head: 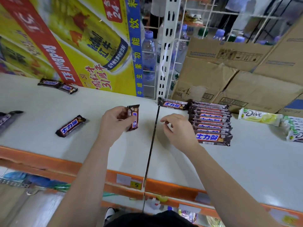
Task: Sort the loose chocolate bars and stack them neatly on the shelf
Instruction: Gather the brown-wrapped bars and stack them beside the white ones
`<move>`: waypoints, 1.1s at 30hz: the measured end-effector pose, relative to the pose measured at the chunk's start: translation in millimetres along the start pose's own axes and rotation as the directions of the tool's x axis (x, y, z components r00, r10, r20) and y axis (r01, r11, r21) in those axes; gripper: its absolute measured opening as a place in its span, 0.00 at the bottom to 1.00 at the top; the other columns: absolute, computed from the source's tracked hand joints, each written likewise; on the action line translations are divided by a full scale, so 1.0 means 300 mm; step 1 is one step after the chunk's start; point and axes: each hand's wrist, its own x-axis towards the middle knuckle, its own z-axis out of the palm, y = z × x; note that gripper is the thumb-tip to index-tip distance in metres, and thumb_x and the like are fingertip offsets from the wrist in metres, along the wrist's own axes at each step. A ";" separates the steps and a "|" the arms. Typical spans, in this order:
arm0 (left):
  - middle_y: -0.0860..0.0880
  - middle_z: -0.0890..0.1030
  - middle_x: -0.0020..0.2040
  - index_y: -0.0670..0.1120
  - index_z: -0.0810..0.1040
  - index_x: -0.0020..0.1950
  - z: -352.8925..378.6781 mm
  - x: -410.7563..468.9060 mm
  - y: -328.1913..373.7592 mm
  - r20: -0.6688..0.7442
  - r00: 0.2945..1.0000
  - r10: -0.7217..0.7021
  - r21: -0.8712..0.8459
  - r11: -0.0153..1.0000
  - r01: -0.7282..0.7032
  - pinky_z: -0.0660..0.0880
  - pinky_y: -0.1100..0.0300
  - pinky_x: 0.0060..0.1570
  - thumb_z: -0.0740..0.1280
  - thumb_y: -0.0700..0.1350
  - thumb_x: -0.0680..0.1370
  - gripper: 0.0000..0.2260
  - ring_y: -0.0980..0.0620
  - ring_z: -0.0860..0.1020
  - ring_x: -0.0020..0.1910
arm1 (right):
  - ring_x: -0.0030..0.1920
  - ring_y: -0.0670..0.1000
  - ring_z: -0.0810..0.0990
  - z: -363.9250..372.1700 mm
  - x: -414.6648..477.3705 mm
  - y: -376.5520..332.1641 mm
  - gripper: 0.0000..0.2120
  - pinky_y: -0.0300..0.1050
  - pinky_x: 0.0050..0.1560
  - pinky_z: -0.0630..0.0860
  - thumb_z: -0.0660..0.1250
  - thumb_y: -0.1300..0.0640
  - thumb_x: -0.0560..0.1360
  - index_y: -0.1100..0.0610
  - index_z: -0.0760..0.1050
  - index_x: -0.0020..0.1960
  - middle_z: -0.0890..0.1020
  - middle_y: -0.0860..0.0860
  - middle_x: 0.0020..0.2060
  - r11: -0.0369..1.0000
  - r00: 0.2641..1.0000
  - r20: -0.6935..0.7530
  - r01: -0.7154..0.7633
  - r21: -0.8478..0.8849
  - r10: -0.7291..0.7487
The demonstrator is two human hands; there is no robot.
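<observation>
My left hand (113, 123) grips a short brown chocolate bar (133, 117) just above the white shelf (49, 153), left of the shelf seam. My right hand (177, 130) hovers with curled, parted fingers and holds nothing, right beside a neat row of long brown bars (211, 122). One long bar (173, 104) lies crosswise behind that row. A loose short bar (70, 126) lies on the shelf to the left. Two more bars (57, 85) rest at the back left. A dark wrapper (8, 119) shows at the far left edge.
Pale Dove bars (260, 117) lie at the right, with several more (295, 130) stacked beside them. Cardboard boxes (229, 79) stand behind the row. A yellow drink carton (73, 38) stands at the back left, and water bottles (148, 54) behind a white upright. An orange rail (49, 166) edges the shelf.
</observation>
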 end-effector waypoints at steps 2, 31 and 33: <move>0.43 0.77 0.38 0.44 0.79 0.43 -0.040 0.004 -0.010 0.024 1.000 -0.017 -0.035 0.999 0.018 0.79 0.53 0.37 0.71 0.37 0.72 0.03 0.47 0.74 0.35 | 0.44 0.53 0.77 0.027 0.027 -0.026 0.08 0.46 0.46 0.75 0.65 0.64 0.73 0.57 0.80 0.50 0.82 0.52 0.43 1.000 1.000 0.019 0.002 0.002 -0.002; 0.45 0.82 0.47 0.42 0.82 0.49 0.363 0.230 0.056 0.378 0.878 0.294 0.468 0.757 -0.455 0.70 0.56 0.47 0.74 0.40 0.67 0.11 0.45 0.78 0.47 | 0.46 0.51 0.77 -0.018 -0.188 0.015 0.09 0.36 0.48 0.70 0.65 0.65 0.69 0.59 0.80 0.47 0.81 0.51 0.44 0.999 0.998 0.036 -0.049 0.012 0.048; 0.45 0.83 0.48 0.43 0.82 0.50 0.366 0.232 0.048 0.367 0.876 0.314 0.488 0.736 -0.469 0.70 0.56 0.47 0.73 0.40 0.68 0.11 0.45 0.78 0.48 | 0.46 0.51 0.77 -0.014 -0.187 0.021 0.08 0.36 0.47 0.71 0.65 0.64 0.69 0.58 0.80 0.46 0.81 0.50 0.44 0.998 0.998 0.016 -0.057 0.028 0.057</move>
